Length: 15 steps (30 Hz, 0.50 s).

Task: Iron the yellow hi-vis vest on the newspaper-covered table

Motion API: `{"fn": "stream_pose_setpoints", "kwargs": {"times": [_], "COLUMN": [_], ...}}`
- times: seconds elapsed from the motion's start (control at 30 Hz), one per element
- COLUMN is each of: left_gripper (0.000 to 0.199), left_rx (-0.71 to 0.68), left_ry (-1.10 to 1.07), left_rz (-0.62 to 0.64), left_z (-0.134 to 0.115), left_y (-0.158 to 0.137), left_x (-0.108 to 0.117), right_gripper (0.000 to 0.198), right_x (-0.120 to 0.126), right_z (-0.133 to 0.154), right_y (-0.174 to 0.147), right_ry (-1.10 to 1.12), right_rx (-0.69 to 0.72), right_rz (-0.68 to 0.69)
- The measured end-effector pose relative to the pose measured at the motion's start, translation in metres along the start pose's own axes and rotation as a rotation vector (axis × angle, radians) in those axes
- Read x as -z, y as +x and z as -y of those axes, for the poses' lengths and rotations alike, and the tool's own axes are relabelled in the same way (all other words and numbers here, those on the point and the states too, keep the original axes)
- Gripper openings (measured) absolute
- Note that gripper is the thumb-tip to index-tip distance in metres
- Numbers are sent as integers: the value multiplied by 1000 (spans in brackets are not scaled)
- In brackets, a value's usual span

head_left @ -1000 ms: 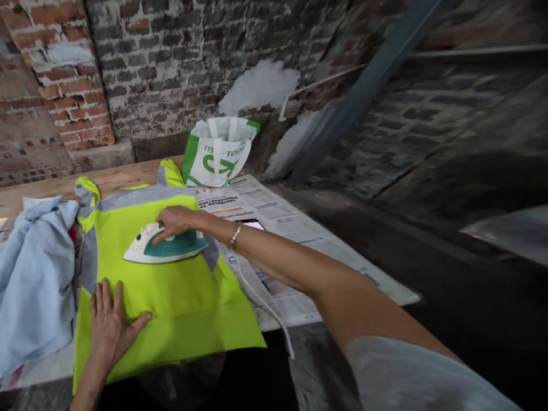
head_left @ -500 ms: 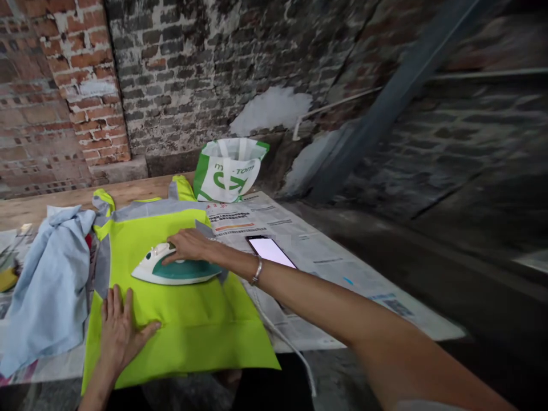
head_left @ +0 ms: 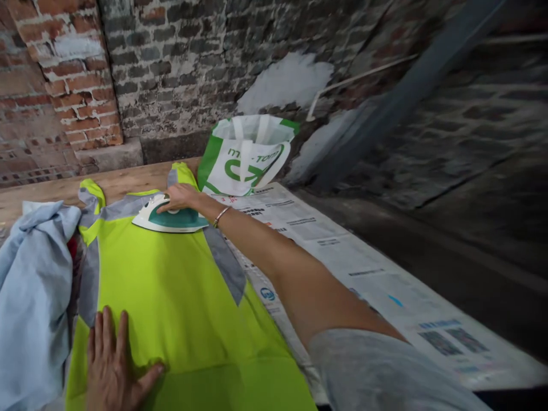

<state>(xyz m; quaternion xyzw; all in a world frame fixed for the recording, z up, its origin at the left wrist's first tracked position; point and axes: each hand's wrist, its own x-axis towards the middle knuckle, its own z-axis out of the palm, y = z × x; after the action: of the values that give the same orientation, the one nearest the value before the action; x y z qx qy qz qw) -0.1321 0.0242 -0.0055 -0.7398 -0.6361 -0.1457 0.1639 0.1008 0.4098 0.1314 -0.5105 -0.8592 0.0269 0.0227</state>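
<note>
Right hand (head_left: 182,197) grips the iron (head_left: 169,217) at the vest's (head_left: 171,297) 12 o'clock collar. Left hand (head_left: 112,365) lies flat, fingers spread, at 7 o'clock; the lower vest looks smooth.

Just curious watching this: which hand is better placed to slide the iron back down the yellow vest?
The right hand, probably: it grips the iron near the collar, while the left hand lies flat on the vest at the hem.

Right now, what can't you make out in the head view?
- Fluorescent yellow vest with grey bands: its near hem is cut off by the bottom edge.
- Left hand: wrist cut off by the bottom edge.
- Newspaper sheets: print blurred, unreadable.
- White and teal iron: right hand hides its handle.
</note>
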Motion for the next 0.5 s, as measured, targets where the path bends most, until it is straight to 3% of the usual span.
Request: {"fn": "stream_pose_setpoints", "kwargs": {"times": [0.1, 0.23, 0.33, 0.5], "left_gripper": [109, 106, 108, 110], "left_rx": [-4, 3, 51, 103], "left_ry": [-3, -17, -33, -86], "left_rz": [-9, -35, -39, -109], "left_z": [-1, -1, -3, -16], "left_y": [0, 2, 4, -6], "left_x": [-1, -6, -3, 28], "right_gripper": [74, 69, 62, 53], "right_x": [4, 10, 11, 7], "right_z": [0, 16, 39, 89], "right_y": [-3, -36, -77, -168], "right_ry": [13, 57, 37, 2], "right_rx": [-2, 47, 114, 150], "right_rz": [40, 111, 141, 168]}}
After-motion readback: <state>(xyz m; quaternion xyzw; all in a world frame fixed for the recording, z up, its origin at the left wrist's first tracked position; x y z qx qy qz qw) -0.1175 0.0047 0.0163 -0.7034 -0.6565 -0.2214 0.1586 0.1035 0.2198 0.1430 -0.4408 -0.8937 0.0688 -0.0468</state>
